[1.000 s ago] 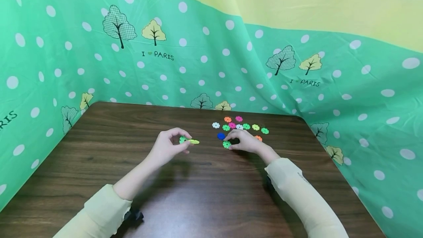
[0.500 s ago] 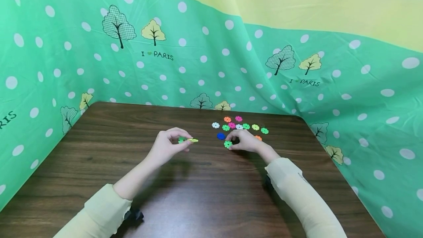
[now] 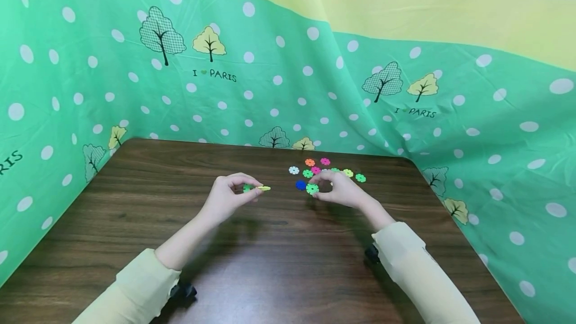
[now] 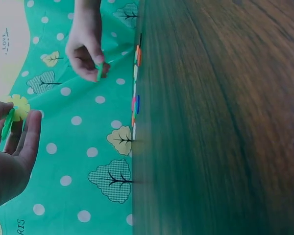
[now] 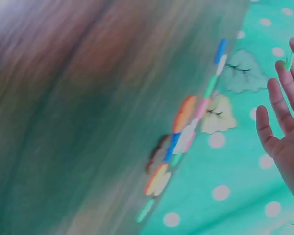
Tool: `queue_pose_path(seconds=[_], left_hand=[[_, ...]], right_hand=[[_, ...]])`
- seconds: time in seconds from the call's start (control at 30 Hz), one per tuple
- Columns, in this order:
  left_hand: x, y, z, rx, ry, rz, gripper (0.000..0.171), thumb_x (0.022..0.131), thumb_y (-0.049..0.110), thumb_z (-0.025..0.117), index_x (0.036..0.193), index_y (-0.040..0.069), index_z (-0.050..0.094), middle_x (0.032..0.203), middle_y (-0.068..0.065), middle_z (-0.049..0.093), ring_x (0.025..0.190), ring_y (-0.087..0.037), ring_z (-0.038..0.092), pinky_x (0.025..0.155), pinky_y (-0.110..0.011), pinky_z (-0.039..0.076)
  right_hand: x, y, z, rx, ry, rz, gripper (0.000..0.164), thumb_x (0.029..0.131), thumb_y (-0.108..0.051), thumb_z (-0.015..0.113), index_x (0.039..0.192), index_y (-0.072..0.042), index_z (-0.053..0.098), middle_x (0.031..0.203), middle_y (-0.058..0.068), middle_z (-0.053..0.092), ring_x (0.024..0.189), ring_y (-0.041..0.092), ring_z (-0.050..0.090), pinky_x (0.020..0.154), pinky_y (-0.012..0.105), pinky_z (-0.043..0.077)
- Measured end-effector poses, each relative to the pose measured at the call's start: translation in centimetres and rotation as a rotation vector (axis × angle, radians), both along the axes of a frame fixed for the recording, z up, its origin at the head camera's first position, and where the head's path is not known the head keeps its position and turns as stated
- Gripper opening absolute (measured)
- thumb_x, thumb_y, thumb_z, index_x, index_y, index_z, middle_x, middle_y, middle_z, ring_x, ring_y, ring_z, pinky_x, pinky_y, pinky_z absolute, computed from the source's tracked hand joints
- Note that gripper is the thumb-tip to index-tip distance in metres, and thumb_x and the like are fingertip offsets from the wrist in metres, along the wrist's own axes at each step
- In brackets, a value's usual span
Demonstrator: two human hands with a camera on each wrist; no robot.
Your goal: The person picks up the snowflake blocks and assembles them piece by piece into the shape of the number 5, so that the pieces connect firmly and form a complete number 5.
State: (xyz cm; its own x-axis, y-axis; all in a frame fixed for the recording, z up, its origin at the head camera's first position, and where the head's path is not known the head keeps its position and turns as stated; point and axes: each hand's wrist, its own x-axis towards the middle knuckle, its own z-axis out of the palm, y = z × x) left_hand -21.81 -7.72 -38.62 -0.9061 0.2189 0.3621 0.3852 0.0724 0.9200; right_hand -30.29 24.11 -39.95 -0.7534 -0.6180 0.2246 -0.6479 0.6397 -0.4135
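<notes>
My left hand [image 3: 228,196] pinches two flower-shaped plastic discs above the table, a green disc [image 4: 8,124] and a yellow disc [image 4: 22,106]. They meet at roughly a right angle; fingers partly cover where they touch. To the right, my right hand [image 3: 341,190] grips another green flower-shaped disc [image 3: 312,189] by its edge between thumb and fingers. That piece is off the tabletop and shows edge-on in the right wrist view. Just beside it lies a blue disc [image 3: 300,185] on the table.
Several loose discs lie at the table's far side, among them a white disc [image 3: 294,170], an orange disc [image 3: 310,162] and a pink disc [image 3: 325,161]. My right hand hides some of them. Behind the brown wooden table [image 3: 270,264] hangs a green dotted cloth [image 3: 252,94].
My right hand has lifted its green disc off the table and drawn slightly up and to the right. The left hand stays nearly in place, its yellow disc tilted slightly.
</notes>
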Motion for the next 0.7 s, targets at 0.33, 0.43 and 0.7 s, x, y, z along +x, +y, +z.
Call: queue_pose_path(seconds=[0.33, 0.43, 0.7], left_hand=[[0.0, 0.3, 0.3, -0.044, 0.038, 0.047, 0.011, 0.08, 0.008, 0.075, 0.09, 0.004, 0.074, 0.086, -0.011, 0.071, 0.062, -0.018, 0.066, 0.056, -0.023, 0.053], [0.2, 0.4, 0.6, -0.038, 0.045, 0.046, 0.012, 0.08, 0.012, 0.076, 0.09, 0.006, 0.074, 0.084, -0.009, 0.071, 0.061, -0.011, 0.065, 0.056, -0.024, 0.053], [0.4, 1.0, 1.2, -0.009, 0.043, 0.027, 0.011, 0.079, 0.012, 0.076, 0.089, 0.008, 0.074, 0.086, -0.009, 0.071, 0.063, -0.013, 0.066, 0.058, -0.022, 0.053]], right_hand=[[2.6, -1.3, 2.8, -0.129, 0.117, 0.044, 0.033, 0.076, -0.018, 0.08, 0.107, -0.016, 0.068, 0.105, -0.005, 0.067, 0.088, 0.014, 0.059, 0.079, 0.036, 0.053], [3.3, -1.8, 3.5, -0.178, 0.145, 0.056, 0.033, 0.076, -0.018, 0.079, 0.107, -0.016, 0.068, 0.104, -0.006, 0.067, 0.09, 0.014, 0.06, 0.079, 0.037, 0.053], [5.3, -3.6, 4.7, -0.306, 0.225, 0.088, 0.031, 0.078, -0.02, 0.078, 0.107, -0.018, 0.069, 0.102, -0.009, 0.069, 0.096, 0.011, 0.061, 0.087, 0.034, 0.048]])
